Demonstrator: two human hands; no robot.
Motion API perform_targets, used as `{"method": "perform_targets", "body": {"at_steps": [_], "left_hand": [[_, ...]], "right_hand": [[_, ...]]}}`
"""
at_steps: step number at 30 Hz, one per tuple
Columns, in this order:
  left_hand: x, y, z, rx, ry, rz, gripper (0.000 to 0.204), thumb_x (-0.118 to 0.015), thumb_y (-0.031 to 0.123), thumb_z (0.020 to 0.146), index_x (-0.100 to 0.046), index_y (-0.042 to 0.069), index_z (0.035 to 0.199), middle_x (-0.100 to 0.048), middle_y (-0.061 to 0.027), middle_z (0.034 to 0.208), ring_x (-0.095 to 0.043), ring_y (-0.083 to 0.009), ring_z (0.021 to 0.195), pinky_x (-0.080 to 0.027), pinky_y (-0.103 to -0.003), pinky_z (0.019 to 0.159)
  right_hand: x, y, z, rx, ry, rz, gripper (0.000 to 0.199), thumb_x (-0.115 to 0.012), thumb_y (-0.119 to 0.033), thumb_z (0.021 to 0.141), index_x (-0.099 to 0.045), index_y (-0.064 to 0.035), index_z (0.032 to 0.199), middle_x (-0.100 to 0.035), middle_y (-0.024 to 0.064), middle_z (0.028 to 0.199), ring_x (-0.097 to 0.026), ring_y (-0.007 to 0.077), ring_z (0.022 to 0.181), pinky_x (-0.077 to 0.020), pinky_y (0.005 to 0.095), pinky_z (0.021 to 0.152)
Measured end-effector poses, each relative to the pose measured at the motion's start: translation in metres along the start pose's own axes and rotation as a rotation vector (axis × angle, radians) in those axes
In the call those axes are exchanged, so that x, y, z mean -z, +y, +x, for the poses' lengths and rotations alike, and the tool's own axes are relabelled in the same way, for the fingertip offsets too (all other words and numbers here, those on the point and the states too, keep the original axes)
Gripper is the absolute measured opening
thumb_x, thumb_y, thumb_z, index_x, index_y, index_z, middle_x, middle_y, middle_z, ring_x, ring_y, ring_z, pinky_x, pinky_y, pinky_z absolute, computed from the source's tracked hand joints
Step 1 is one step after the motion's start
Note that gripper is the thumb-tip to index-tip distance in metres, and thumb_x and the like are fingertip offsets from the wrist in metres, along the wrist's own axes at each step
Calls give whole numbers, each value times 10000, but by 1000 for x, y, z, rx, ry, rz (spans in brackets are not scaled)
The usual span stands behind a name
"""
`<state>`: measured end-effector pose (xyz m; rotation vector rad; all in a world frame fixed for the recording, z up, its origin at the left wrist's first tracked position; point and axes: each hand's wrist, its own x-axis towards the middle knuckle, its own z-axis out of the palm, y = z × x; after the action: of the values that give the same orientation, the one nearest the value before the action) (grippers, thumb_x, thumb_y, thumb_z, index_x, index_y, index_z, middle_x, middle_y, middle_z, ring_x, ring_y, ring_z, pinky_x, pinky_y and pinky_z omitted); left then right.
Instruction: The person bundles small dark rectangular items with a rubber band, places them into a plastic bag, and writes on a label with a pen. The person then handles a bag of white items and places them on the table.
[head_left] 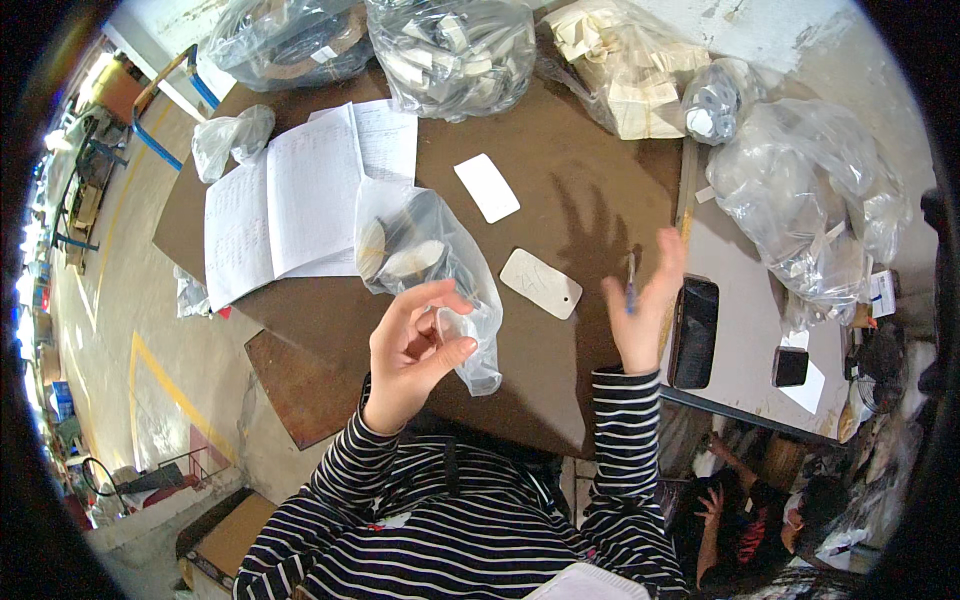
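My left hand (pixel 415 350) is curled over a clear plastic bag (pixel 480 300), with a fold of plastic between thumb and fingers. Pale, rounded pieces (pixel 410 262) show through the bag's far part. To the right, my right hand (pixel 648 300) is raised with fingers spread, a blue pen (pixel 631 287) in the gap beside the thumb; both are slightly blurred. A cream tag (pixel 540 284) with a punched hole and handwriting lies between my hands. Beyond it rests a blank white card (pixel 487 187).
An open notebook (pixel 310 190) lies on the brown table (pixel 330 330) at left. Along the back sit filled plastic bags (pixel 455 55), with another large bag (pixel 800 190) at right. Two dark phones (pixel 694 335) rest on the grey side table. Another person (pixel 750 510) is at lower right.
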<state>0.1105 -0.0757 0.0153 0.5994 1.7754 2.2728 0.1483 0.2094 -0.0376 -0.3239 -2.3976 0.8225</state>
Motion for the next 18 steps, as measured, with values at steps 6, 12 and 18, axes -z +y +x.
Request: {"method": "perform_targets", "body": {"at_steps": [6,12,18], "left_hand": [[-9,2,8,56,-32,21,755,-797,-28,796,-425,60,1446,-580,-53,1256,-527,-42,756,-432,-184,683],[-15,-23,-37,-32,-27,543,1111,-965,199,587,-318,56,1479,-332,-162,1415,-502,-244,1061,-480,-376,906],[-36,-35,-51,-42,45,641,526,-818,72,755,-584,40,1225,-596,-158,1140,-618,-286,924,-525,-362,806]], "right_hand": [[-18,-41,-21,78,-438,-388,822,-853,-366,711,-516,-119,1418,-223,144,1618,-70,474,1495,-80,718,1135],[6,-50,-28,43,-147,-50,254,-727,-147,889,-602,-31,1076,-662,77,1059,-629,291,1050,-424,459,1011],[40,-91,-67,-602,-84,911,214,-566,-138,1025,-527,9,1175,-660,89,876,-624,124,668,-483,237,574]]}}
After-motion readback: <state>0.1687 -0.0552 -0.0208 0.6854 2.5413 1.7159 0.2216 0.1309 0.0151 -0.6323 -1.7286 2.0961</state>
